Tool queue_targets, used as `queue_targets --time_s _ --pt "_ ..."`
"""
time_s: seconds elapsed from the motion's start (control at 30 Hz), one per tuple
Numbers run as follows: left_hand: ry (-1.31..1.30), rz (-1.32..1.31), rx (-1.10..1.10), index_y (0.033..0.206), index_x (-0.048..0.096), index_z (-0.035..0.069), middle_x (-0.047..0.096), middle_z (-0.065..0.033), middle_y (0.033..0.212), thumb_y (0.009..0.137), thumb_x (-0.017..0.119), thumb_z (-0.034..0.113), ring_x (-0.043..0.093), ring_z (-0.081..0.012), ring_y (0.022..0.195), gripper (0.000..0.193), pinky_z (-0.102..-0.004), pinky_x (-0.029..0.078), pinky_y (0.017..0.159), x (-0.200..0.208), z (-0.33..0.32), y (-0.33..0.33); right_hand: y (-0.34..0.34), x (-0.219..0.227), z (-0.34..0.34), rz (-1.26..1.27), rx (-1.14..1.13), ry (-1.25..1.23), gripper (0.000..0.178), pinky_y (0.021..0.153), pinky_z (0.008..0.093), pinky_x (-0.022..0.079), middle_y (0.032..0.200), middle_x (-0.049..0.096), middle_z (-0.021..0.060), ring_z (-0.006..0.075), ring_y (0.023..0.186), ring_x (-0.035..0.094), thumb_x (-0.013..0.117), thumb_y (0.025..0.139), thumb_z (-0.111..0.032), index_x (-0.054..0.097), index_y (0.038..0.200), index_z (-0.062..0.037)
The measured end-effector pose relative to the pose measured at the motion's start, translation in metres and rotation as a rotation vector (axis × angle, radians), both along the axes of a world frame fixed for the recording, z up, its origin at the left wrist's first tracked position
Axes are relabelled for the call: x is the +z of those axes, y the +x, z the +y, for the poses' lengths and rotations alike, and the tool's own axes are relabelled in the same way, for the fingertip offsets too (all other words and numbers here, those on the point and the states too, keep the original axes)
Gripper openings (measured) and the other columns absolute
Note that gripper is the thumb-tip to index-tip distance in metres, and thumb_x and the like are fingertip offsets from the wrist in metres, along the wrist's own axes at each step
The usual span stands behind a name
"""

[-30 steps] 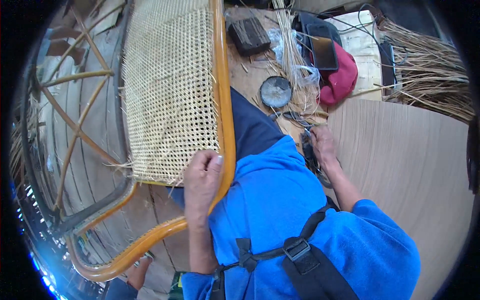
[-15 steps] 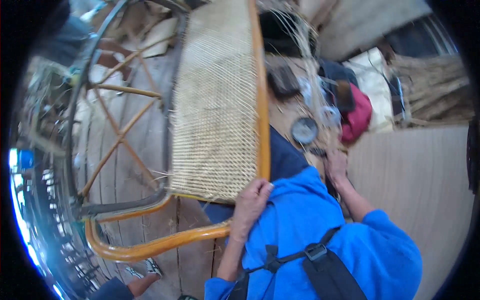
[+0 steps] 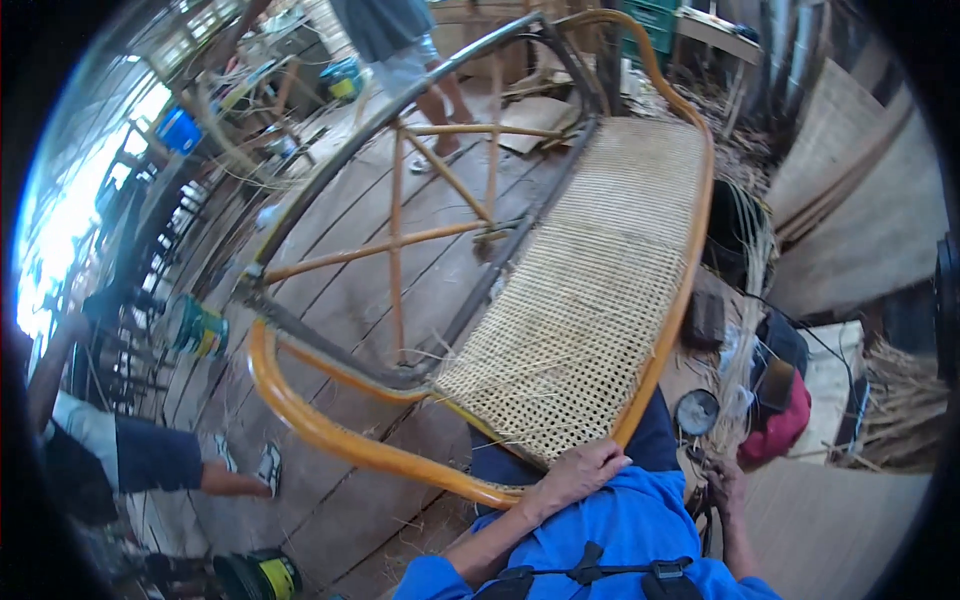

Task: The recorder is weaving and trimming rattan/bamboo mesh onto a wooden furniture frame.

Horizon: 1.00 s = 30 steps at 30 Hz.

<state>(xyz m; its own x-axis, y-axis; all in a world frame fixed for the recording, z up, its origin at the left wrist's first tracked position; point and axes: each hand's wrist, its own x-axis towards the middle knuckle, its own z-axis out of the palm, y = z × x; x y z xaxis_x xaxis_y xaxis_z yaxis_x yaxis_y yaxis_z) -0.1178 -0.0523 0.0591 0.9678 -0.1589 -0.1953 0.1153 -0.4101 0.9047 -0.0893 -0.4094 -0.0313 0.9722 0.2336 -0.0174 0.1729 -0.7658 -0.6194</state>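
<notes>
A large curved rattan chair frame (image 3: 480, 488) with an orange-varnished rim leans across my lap. Its panel is woven cane (image 3: 575, 330), tight in an open-hole pattern at the near part, with loose strand ends along the near left edge. My left hand (image 3: 580, 475) is closed on the frame's near corner, its fingers curled at the rim beside the cane. Off to the right, my right hand (image 3: 727, 485) is low by the board, its fingers bent around something small and dark that I cannot make out. Near it sits a round dish (image 3: 697, 411).
A dark block (image 3: 704, 320) and a bundle of pale cane strands (image 3: 752, 240) lie right of the frame. Beyond are a red cloth item (image 3: 780, 425) and a plywood board (image 3: 830, 520). One person's legs (image 3: 440, 105) stand behind the frame; another person (image 3: 150, 450) is at left.
The view has swung left and up, so the whole frame, the floor and two other people now show. My left hand stays at the frame's near corner; my right hand stays low at right.
</notes>
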Motion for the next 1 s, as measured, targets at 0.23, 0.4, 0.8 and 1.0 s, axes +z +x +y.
queue_targets --time_s 0.23,0.4,0.8,1.0 --pt "-0.007 -0.228 -0.049 0.087 0.056 0.005 0.058 -0.0108 0.077 0.087 0.058 0.027 0.06 -0.0254 0.072 0.023 -0.0351 0.047 0.062 -0.003 -0.008 0.009 0.012 0.026 -0.01 0.026 -0.161 0.335 0.007 0.066 0.0294 0.044 0.078 0.054 0.0082 0.0217 0.074 0.054 0.059 0.08 -0.002 0.058 0.087 0.0001" --pt "-0.005 -0.232 -0.086 0.091 0.055 0.006 0.058 -0.0099 0.079 0.086 0.059 0.026 0.06 -0.0264 0.073 0.021 -0.0363 0.048 0.064 0.01 -0.02 0.021 0.015 0.076 0.025 -0.46 -0.23 0.067 0.004 0.073 0.0307 0.043 0.083 0.053 0.0099 0.0222 0.08 0.052 0.054 0.086 -0.001 0.055 0.089 0.0012" --pt "-0.12 -0.575 -0.276 0.115 0.044 -0.001 0.05 -0.0179 0.108 0.082 0.059 0.024 0.051 -0.0361 0.102 0.044 -0.0412 0.041 0.088 0.032 -0.065 0.053 0.047 0.142 0.063 -0.44 -0.457 0.491 0.013 0.054 0.0203 0.035 0.078 0.048 -0.0001 0.0069 0.06 0.041 0.044 0.096 -0.015 0.052 0.099 -0.0052" --pt "-0.212 -0.439 -0.202 0.116 0.041 -0.002 0.05 -0.0202 0.112 0.079 0.063 0.018 0.051 -0.0369 0.103 0.048 -0.0405 0.043 0.088 0.041 -0.062 0.052 0.068 0.141 0.131 -0.253 -0.171 0.518 0.01 0.055 0.0233 0.038 0.074 0.051 0.002 0.0098 0.062 0.046 0.051 0.092 -0.012 0.054 0.088 -0.0034"
